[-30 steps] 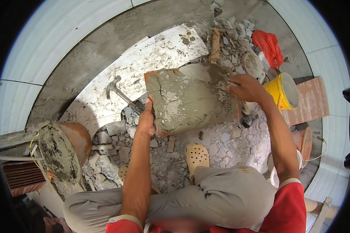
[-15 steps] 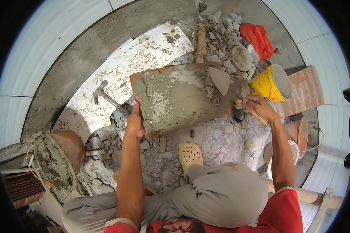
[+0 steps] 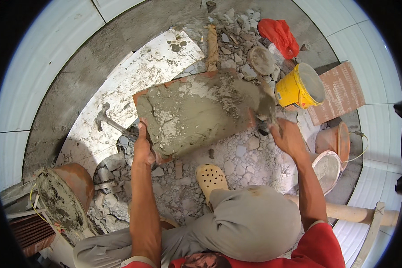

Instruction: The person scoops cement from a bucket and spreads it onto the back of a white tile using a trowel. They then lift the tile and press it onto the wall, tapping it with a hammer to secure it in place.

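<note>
The right hand [image 3: 286, 136] had returned to the tile [image 3: 196, 111] with mortar on a trowel [image 3: 265, 114], gripping it, while the left hand [image 3: 144, 149] clasped the tile's near-left edge.

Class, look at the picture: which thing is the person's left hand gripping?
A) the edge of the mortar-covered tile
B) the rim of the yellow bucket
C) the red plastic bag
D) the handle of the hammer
A: the left hand grips the lower left edge of the mortar-covered tile; the hammer lies apart on the floor.
</note>
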Motion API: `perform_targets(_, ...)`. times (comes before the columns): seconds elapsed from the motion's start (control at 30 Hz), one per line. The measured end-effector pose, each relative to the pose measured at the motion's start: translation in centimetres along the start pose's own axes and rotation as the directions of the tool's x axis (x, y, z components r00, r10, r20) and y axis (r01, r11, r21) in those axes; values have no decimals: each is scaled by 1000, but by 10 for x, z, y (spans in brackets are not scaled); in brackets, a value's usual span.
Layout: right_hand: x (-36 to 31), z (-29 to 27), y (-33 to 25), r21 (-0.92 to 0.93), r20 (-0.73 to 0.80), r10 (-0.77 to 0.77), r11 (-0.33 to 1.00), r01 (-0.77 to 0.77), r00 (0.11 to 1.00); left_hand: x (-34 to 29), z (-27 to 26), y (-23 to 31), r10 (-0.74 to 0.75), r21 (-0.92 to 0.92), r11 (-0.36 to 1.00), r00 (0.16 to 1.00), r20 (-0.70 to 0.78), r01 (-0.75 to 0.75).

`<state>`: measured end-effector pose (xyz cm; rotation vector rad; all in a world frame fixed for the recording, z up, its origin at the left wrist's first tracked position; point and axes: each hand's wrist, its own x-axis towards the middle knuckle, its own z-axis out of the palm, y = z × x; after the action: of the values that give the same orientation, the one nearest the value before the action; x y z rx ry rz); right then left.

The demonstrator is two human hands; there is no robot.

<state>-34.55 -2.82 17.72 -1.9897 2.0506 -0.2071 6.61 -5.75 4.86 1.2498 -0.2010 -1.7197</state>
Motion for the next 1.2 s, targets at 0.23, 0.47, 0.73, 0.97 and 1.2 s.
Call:
perform_targets(0.23, -35, 13, -2, 159, 11, 27, 987, -28, 1000, -13, 13, 8, -12, 60, 998, 999, -36, 14)
perform_targets(0.47, -84, 19, 27, 344, -177, 386, 886, -311, 905, -6, 10, 6, 0, 99, 995, 999, -36, 3)
perform_targets(0.73, -223, -29, 142, 766, -320, 915, 403, -500, 246, -8, 10, 4, -30, 239, 971, 1000, 11, 26)
perform_targets(0.97, -270, -39, 200, 297, -19, 969, 239, -924, 245, 0, 6, 2, 5, 263, 965, 1000, 23, -11)
perform_targets(1.2, -271, -3, 227, 654, 247, 927, 54, -754, 281, 1, 3, 2, -18, 196, 981, 999, 44, 9)
